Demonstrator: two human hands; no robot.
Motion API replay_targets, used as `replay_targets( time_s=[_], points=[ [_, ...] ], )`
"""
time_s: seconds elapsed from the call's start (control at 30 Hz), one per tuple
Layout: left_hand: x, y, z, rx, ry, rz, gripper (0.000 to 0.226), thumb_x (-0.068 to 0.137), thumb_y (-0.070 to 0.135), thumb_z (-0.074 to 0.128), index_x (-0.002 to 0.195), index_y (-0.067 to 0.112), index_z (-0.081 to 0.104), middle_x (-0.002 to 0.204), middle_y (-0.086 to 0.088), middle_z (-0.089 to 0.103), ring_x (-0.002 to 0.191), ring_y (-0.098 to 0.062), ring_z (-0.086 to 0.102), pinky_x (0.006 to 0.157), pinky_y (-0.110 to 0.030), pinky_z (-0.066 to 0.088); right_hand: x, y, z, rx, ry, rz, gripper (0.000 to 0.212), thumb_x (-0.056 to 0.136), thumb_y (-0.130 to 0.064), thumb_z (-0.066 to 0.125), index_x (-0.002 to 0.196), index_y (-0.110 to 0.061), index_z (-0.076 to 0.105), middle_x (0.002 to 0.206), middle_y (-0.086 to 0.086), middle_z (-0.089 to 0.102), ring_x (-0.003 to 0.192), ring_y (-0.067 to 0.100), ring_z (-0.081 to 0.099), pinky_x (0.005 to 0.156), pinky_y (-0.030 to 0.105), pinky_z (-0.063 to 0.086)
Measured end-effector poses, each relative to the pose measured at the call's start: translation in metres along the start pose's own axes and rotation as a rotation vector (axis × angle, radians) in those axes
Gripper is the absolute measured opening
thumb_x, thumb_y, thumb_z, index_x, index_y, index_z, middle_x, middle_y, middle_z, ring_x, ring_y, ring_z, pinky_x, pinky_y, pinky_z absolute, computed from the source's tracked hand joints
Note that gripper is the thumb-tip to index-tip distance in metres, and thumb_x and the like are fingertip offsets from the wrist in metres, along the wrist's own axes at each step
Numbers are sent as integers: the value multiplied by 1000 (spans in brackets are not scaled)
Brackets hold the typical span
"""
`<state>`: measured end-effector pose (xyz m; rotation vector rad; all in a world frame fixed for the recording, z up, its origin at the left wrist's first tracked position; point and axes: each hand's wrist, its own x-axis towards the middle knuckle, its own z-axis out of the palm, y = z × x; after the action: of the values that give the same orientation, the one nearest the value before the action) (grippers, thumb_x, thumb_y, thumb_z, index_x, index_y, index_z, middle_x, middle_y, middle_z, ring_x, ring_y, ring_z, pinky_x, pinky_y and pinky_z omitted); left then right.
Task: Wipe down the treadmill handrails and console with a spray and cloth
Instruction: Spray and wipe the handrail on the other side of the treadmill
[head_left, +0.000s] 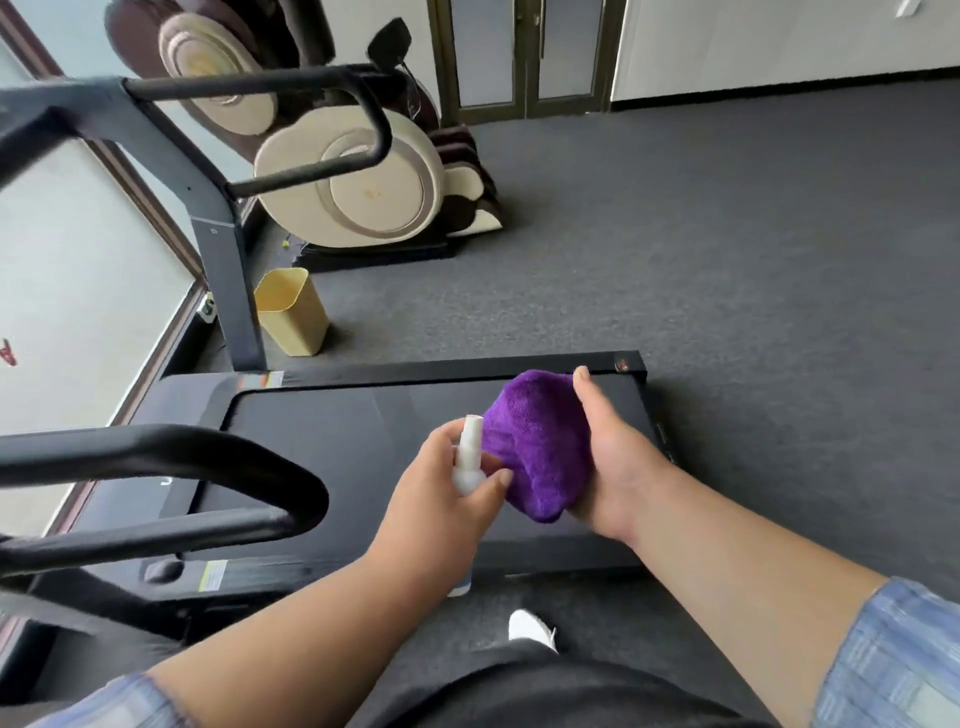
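Observation:
My left hand (441, 499) grips a small white spray bottle (469, 457), its nozzle pointing up toward the cloth. My right hand (613, 462) cups a bunched purple cloth (540, 447) right beside the nozzle. Both hands hover over the black treadmill belt (337, 431). The near black handrail (208, 467) curves in from the left, below and left of my left hand. The far handrail (332, 119) loops at the upper left, on a grey upright (228, 291). The console lies out of view.
A yellow waste bin (292, 312) stands on the grey carpet beside the treadmill's upright. A beige and brown massage chair (337, 156) sits behind it. A window wall runs along the left. My white shoe (532, 629) shows at the treadmill's near edge.

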<state>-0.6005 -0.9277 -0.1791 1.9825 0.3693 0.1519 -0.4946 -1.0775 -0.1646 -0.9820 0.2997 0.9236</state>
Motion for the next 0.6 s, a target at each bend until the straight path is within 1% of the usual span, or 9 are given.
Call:
replay_targets(
  time_s=[0.07, 0.13, 0.23, 0.3, 0.33, 0.37, 0.47, 0.53, 0.6],
  points=[
    [23, 0, 11, -11, 40, -39, 40, 79, 46, 71, 105, 62, 45, 98, 31, 67, 82, 6, 66, 70, -21, 49, 25, -17, -1, -63, -67, 70, 83, 76, -81, 52, 123, -15, 71, 126, 16, 68, 115, 33, 66, 98, 46, 52],
    [48, 3, 17, -16, 66, -63, 42, 70, 54, 67, 104, 61, 43, 100, 35, 64, 88, 9, 64, 72, -16, 47, 48, -31, 0, -133, -96, 121, 89, 70, -84, 52, 122, -15, 72, 126, 15, 68, 114, 29, 67, 91, 40, 55],
    [81, 12, 18, 15, 90, -91, 47, 64, 61, 64, 105, 60, 41, 101, 37, 61, 91, 13, 60, 71, -8, 44, 78, -45, 5, -169, -159, 203, 82, 68, -84, 52, 115, -20, 76, 121, 9, 72, 108, 22, 70, 88, 35, 55],
    [98, 16, 11, 29, 93, -139, 49, 63, 62, 63, 107, 56, 42, 103, 38, 60, 92, 14, 59, 71, -9, 43, 96, -48, 13, -154, -206, 288, 78, 73, -84, 47, 108, -22, 79, 116, 7, 73, 105, 21, 71, 84, 33, 57],
    [104, 18, 6, 45, 104, -152, 49, 63, 62, 64, 107, 55, 43, 103, 38, 59, 92, 15, 58, 70, -10, 42, 105, -52, 18, -141, -243, 322, 80, 75, -85, 44, 109, -22, 79, 117, 8, 73, 107, 22, 71, 84, 34, 58],
    [111, 18, 2, 59, 115, -163, 48, 65, 60, 66, 107, 54, 43, 102, 38, 59, 92, 15, 58, 70, -10, 42, 114, -58, 24, -127, -266, 352, 83, 75, -86, 44, 112, -21, 78, 120, 10, 72, 109, 24, 70, 86, 36, 57],
    [125, 15, -11, 50, 175, -201, 47, 68, 57, 72, 105, 57, 42, 103, 38, 58, 92, 13, 57, 71, -7, 42, 144, -72, 43, -167, -351, 428, 98, 70, -90, 44, 129, -16, 68, 136, 16, 62, 118, 30, 64, 98, 42, 52],
    [134, 16, -21, 60, 273, -204, 47, 67, 63, 66, 106, 61, 40, 107, 39, 56, 97, 14, 56, 74, -6, 41, 166, -86, 62, -171, -440, 494, 104, 67, -92, 43, 133, -14, 65, 139, 16, 59, 123, 31, 61, 101, 44, 50],
    [146, 13, -32, 42, 409, -205, 46, 71, 65, 63, 112, 59, 42, 113, 38, 57, 103, 13, 56, 78, -8, 41, 192, -99, 80, -118, -513, 500, 106, 69, -91, 42, 135, -10, 63, 141, 19, 57, 124, 34, 60, 101, 46, 51]
  ],
)
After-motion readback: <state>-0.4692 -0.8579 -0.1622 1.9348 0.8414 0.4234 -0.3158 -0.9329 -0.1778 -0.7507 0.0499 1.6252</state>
